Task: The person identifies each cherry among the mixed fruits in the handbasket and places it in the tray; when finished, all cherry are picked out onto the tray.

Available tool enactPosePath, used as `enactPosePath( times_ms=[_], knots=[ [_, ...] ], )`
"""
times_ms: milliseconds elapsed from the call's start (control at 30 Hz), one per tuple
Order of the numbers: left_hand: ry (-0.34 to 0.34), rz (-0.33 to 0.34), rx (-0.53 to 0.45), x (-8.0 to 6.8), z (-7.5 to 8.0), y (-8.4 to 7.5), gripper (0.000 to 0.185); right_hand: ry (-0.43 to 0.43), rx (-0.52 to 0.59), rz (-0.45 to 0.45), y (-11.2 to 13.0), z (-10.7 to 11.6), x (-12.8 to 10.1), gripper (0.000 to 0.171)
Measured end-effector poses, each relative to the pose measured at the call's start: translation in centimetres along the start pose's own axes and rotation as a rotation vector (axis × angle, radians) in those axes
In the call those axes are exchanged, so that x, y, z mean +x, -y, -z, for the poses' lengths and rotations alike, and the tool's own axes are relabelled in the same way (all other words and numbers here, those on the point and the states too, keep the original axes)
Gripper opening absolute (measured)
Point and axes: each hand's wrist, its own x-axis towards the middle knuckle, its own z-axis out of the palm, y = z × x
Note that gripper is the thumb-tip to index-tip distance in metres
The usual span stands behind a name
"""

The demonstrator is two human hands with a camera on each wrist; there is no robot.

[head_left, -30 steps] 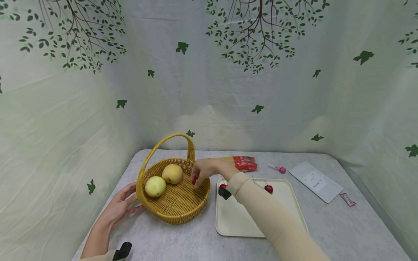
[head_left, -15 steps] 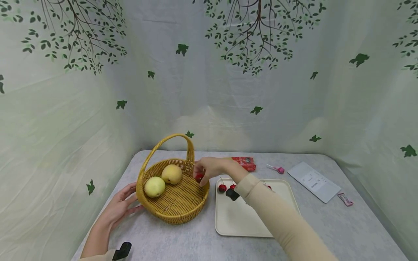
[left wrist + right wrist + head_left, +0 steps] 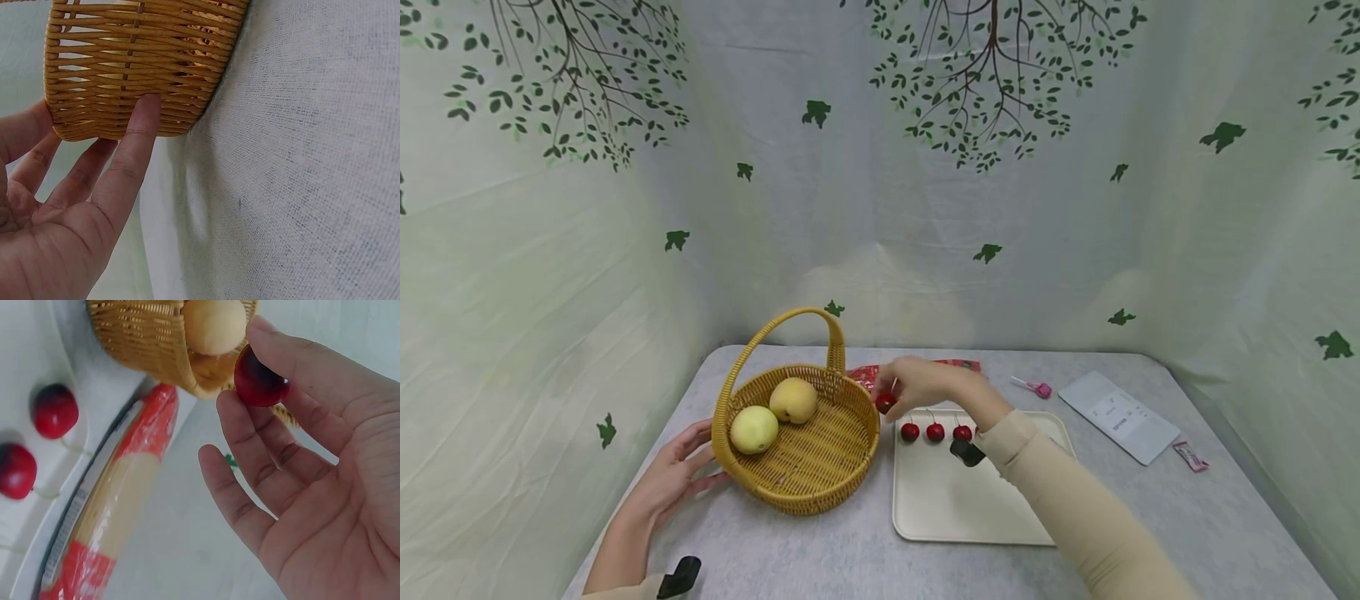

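Note:
Between thumb and fingertips my right hand (image 3: 921, 383) pinches a dark red cherry (image 3: 885, 403), held just outside the right rim of the wicker basket (image 3: 797, 503) and by the tray's back left corner. The right wrist view shows this cherry (image 3: 259, 381) close up. My left hand (image 3: 673, 471) rests its fairly straight fingers against the basket's left side; one fingertip (image 3: 147, 109) presses the weave in the left wrist view. Inside the basket lie two round fruits, one yellow (image 3: 793, 400) and one pale green-yellow (image 3: 754, 430). Several cherries with stems, including one cherry (image 3: 935, 432), line the cream tray's back edge (image 3: 955, 517).
A red-ended clear packet of thin yellow sticks (image 3: 125, 487) lies behind the tray, partly hidden by the right hand in the head view. Farther right are a pink lollipop (image 3: 1041, 390), a grey pouch (image 3: 1122, 419) and a small wrapped sweet (image 3: 1191, 456). The basket's tall handle (image 3: 790, 313) arches up.
My right hand has drawn out of the basket over its right rim with the cherry, moving right toward the tray. More of the tray's cherries show now. The left hand stays put.

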Motion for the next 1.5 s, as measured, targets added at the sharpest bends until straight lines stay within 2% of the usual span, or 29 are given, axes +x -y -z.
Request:
enactPosePath(
  times_ms=[133, 567, 900, 1167, 1500],
  knots=[
    [0.004, -0.004, 0.006, 0.0, 0.1, 0.0, 0.062, -0.017, 0.028, -0.006, -0.9, 0.4, -1.5, 0.026],
    [0.005, 0.002, 0.002, -0.1, 0.0, 0.1, 0.061, -0.155, 0.055, -0.124, -3.9, 0.1, -6.6, 0.033],
    [0.002, 0.006, 0.005, 0.2, 0.1, 0.3, 0.059, -0.243, 0.047, -0.129, -6.4, 0.2, -10.1, 0.028],
    [0.007, 0.007, 0.008, 0.2, 0.2, 0.2, 0.057, -0.295, 0.076, -0.194, -8.4, 0.2, -12.2, 0.030],
    [0.009, 0.020, 0.005, 0.4, 0.2, 0.2, 0.055, -0.363, 0.037, -0.231, -11.9, -0.2, -15.3, 0.033]
  ],
)
